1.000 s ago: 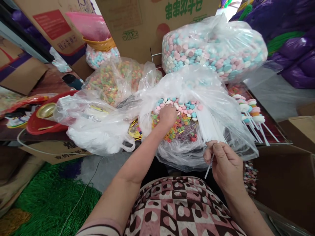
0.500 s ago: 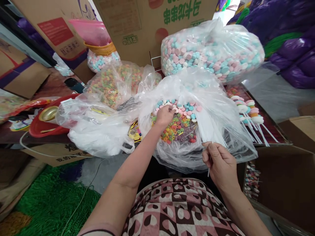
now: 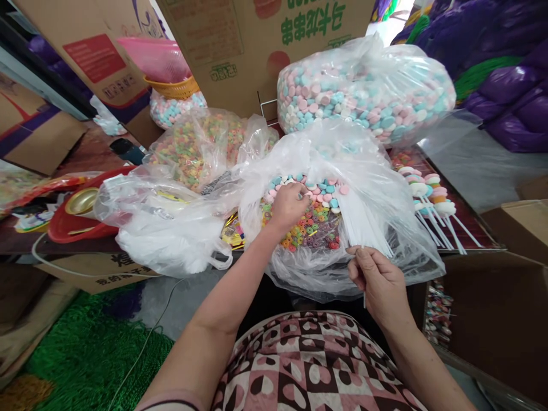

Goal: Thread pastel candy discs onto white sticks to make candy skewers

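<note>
My left hand (image 3: 291,204) reaches into the pile of pink, blue and white marshmallows (image 3: 329,193), its fingers curled down and drawn together. The fingertips are partly hidden, so I cannot make out what they grip. Just below lie colourful ring-shaped candies (image 3: 306,227), beside the marshmallows in an opened clear plastic bag (image 3: 423,251). My right hand (image 3: 377,277) pinches a thin white stick (image 3: 365,299), whose lower end shows under the fingers. Near that hand, a bundle of white sticks (image 3: 366,225) rests on the plastic.
Finished-looking marshmallow skewers (image 3: 434,197) lie on the table's right side. Behind stand a big bag of marshmallows (image 3: 363,94), a bag of ring candies (image 3: 192,148) and a cardboard box (image 3: 252,51). A red basin (image 3: 64,225) and a white plastic bag (image 3: 171,242) are on the left.
My left hand has shifted slightly right among the marshmallows, and its fingers have curled further down. My right hand still pinches the stick in nearly the same place.
</note>
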{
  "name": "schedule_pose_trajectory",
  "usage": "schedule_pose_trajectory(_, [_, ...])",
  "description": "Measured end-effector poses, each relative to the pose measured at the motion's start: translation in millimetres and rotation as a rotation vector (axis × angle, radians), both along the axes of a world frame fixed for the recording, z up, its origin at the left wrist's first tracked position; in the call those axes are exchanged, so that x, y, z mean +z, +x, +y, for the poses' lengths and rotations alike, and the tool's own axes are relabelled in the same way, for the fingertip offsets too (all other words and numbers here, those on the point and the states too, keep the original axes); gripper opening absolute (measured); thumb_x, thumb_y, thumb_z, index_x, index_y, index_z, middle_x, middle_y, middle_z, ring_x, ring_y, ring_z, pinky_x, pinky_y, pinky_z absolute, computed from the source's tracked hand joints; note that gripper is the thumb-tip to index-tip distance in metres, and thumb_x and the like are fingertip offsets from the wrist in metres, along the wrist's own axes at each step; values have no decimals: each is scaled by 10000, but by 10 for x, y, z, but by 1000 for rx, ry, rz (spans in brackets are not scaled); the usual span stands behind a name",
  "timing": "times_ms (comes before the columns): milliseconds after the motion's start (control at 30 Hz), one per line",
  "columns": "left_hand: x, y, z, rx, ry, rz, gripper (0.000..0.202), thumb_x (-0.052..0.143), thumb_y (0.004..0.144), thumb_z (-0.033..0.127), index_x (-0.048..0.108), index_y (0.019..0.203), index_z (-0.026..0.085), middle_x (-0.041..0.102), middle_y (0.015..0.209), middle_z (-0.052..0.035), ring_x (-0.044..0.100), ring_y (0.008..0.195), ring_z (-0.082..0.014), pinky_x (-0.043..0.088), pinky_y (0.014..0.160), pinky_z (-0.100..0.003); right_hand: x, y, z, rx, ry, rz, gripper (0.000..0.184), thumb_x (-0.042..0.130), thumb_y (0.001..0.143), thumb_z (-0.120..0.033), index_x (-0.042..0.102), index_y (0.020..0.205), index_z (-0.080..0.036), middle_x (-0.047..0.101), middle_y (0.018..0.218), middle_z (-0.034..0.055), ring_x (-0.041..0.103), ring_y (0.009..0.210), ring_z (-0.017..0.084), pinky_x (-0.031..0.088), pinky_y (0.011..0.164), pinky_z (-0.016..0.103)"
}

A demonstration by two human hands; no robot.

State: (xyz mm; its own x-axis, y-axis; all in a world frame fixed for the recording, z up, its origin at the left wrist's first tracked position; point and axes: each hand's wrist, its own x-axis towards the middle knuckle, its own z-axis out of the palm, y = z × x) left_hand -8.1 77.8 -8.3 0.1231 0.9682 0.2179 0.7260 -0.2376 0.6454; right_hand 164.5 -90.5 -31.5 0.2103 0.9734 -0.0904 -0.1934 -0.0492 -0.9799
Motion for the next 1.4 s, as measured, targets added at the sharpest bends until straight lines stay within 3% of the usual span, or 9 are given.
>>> schedule_pose_trajectory(167, [56,-118,-477,-120,-424,-898,171,706,768,344,618,795,200,638,771,15,569,705,-115,426,673,-250,155,-33,298,129,-81,-87,369,702,859,-553,709,858,-184,617,688,-6,353,420,65,228,395,238])
schedule_pose_trajectory(267, [40,-88,-783,-178,-546,-1125,197,757,719,316,622,780,187,638,753,21,552,672,-86,420,663,-229,227,-133,490,185,-100,-128,431,699,840,-585,662,717,-173,586,633,-5,350,422,65,210,391,237])
schedule_pose_trajectory(400, [18,-46,-1025,-247,-467,-1069,211,781,755,328,630,776,182,690,862,-10,620,833,-124,479,831,-275,252,-228,579,258,-136,40,434,750,773,-584,630,687,-176,512,539,-39,283,380,52,144,368,233])
schedule_pose_trajectory(567, [-5,-84,-1066,-264,-336,-978,184,757,807,340,649,810,191,701,1054,-43,630,1001,-152,461,949,-308,263,-240,509,278,-168,110,427,797,718,-562,646,674,-166,553,556,-24,288,358,41,128,360,234])
schedule_pose_trajectory(700, [36,-71,-1077,-254,-405,-1012,213,783,777,362,662,775,187,686,1131,-55,606,1143,-184,448,1006,-312,239,-277,451,160,-99,8,336,810,718,-482,654,756,-187,583,601,-32,326,405,60,202,385,228])
schedule_pose_trajectory(833, [53,-14,-1091,-177,-485,-1110,302,823,719,411,634,791,187,688,897,-20,638,899,-149,498,853,-297,187,-310,392,18,35,-252,225,756,785,-406,699,849,-197,683,746,13,530,606,130,381,519,244])
schedule_pose_trajectory(900, [28,14,-1089,-153,-515,-1124,338,831,703,417,615,817,184,656,786,10,615,761,-117,494,772,-281,174,-306,370,56,19,-225,219,736,800,-404,707,855,-194,673,729,5,496,566,119,351,496,243])
schedule_pose_trajectory(1067, [-53,51,-1073,-85,-496,-1104,341,815,695,346,561,860,190,636,750,34,584,694,-94,458,674,-245,218,-266,339,171,-72,2,255,695,826,-415,730,910,-177,640,741,-6,345,435,60,203,411,243])
schedule_pose_trajectory(1400, [-43,-8,-1036,57,-463,-1143,356,785,671,277,610,975,213,638,831,43,582,703,-89,465,662,-237,179,-184,121,259,-134,-42,409,642,888,-509,716,1132,-189,683,689,5,418,416,89,261,396,232])
